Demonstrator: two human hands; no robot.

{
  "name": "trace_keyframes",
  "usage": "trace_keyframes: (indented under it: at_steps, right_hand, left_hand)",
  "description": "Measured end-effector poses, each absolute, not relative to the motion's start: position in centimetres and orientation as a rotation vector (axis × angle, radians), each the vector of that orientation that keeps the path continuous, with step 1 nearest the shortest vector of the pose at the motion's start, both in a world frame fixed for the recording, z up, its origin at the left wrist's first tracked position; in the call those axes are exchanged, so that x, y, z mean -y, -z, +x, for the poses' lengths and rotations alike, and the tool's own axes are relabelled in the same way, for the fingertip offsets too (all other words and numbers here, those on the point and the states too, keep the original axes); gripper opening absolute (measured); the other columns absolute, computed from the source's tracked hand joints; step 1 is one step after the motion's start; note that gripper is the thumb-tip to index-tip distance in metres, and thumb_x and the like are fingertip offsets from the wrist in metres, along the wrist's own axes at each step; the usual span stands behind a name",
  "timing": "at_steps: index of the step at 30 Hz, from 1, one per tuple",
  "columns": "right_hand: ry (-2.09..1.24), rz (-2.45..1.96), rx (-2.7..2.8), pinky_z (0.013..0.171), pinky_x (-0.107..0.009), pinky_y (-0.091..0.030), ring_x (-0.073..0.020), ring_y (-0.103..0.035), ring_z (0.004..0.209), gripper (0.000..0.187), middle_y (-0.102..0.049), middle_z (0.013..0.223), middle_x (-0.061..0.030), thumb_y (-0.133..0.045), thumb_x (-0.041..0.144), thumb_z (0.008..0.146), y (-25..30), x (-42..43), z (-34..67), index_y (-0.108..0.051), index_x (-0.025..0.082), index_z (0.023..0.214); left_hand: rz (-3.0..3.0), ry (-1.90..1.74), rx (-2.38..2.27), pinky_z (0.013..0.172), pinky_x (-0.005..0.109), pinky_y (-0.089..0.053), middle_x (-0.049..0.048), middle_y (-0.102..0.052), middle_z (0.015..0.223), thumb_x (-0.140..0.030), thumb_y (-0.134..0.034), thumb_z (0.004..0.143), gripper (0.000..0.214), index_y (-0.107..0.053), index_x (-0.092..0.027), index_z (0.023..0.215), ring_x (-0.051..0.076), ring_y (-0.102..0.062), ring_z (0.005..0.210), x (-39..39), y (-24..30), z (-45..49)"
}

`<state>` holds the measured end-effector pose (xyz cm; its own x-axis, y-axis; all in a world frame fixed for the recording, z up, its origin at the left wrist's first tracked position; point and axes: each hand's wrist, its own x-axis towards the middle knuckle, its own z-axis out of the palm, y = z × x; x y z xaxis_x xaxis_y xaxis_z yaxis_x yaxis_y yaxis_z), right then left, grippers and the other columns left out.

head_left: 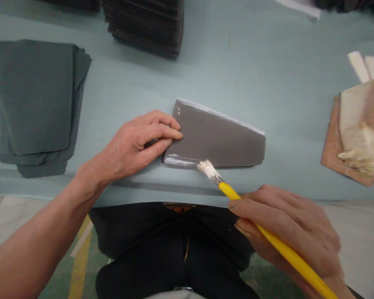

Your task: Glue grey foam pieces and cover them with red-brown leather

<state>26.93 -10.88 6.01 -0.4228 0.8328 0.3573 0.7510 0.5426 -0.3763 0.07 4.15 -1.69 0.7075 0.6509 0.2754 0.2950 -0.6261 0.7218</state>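
Observation:
A dark grey tapered piece [218, 139] lies flat in front of me, with white wet-looking streaks along its far edge and along the left part of its near edge. My left hand [140, 139] is closed at its left end, fingertips on the top and the thumb by the edge. In my right hand [293, 228] is a yellow-handled paintbrush [229, 191], gripped along the handle. Its white-coated bristles touch the near edge of the grey piece, where the white streak ends. Whether the piece is one layer or several I cannot tell.
On the pale blue tabletop [237, 62], a pile of dark green-grey pieces [34, 99] lies at left. A tall dark stack [149, 25] stands at the back. At right, a brown board [332, 145] bears a container crusted with dried pale material [358, 108]. The table's front edge is close to my body.

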Motion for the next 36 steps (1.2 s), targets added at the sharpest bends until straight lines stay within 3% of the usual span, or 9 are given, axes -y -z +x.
trace_keyframes:
  at_steps: [10, 17, 23, 27, 36]
  right_hand:
    - [-0.197, -1.204, 2.237, 0.064, -0.028, -0.049, -0.0125, -0.062, 0.063, 0.014, -0.066, 0.071, 0.002, -0.05, 0.027, 0.115, -5.5, 9.6, 24.3, -0.062, 0.021, 0.109]
    - [-0.247, -1.319, 2.226, 0.063, -0.026, -0.049, -0.0108, -0.061, 0.066, 0.009, -0.07, 0.081, -0.0014, -0.058, 0.016, 0.109, -5.7, 11.4, 27.4, -0.067, 0.016, 0.109]
    - [-0.174, -1.296, 2.258, 0.057, -0.028, -0.045, -0.0121, -0.059, 0.058, 0.015, -0.065, 0.07, 0.001, -0.054, 0.018, 0.111, -6.8, 11.3, 26.3, -0.064, 0.021, 0.1]
    - [-0.16, -1.31, 2.344, 0.062, -0.028, -0.046, -0.0126, -0.061, 0.063, 0.01, -0.067, 0.072, 0.0018, -0.053, 0.026, 0.114, -6.4, 11.1, 26.1, -0.061, 0.022, 0.109]
    - [-0.069, -1.368, 2.289, 0.061, -0.03, -0.042, -0.0129, -0.057, 0.064, 0.013, -0.062, 0.07, 0.0017, -0.055, 0.018, 0.111, -6.3, 12.8, 28.3, -0.063, 0.021, 0.101]
  left_hand:
    - [2.287, -0.693, -0.715, 0.107, 0.035, -0.057, 0.0051, -0.075, 0.129, -0.02, -0.057, 0.108, 0.025, -0.077, -0.025, 0.122, 0.02, -0.072, 0.119, -4.1, 1.6, 0.0]
    - [2.28, -0.705, -0.72, 0.107, 0.035, -0.058, 0.0047, -0.076, 0.129, -0.02, -0.057, 0.107, 0.025, -0.077, -0.026, 0.12, 0.02, -0.073, 0.117, -4.1, 1.6, 0.1]
    - [2.297, -0.711, -0.719, 0.107, 0.033, -0.056, 0.0032, -0.075, 0.128, -0.019, -0.057, 0.107, 0.026, -0.076, -0.031, 0.121, 0.019, -0.072, 0.118, -4.1, 1.5, 0.1]
    - [2.315, -0.699, -0.723, 0.108, 0.033, -0.056, 0.0025, -0.075, 0.128, -0.02, -0.057, 0.108, 0.026, -0.075, -0.031, 0.122, 0.019, -0.072, 0.119, -4.1, 1.5, 0.0]
    - [2.3, -0.698, -0.762, 0.108, 0.035, -0.059, 0.0014, -0.077, 0.126, -0.026, -0.058, 0.107, 0.025, -0.078, -0.034, 0.119, 0.021, -0.074, 0.117, -4.1, 1.4, 0.0]
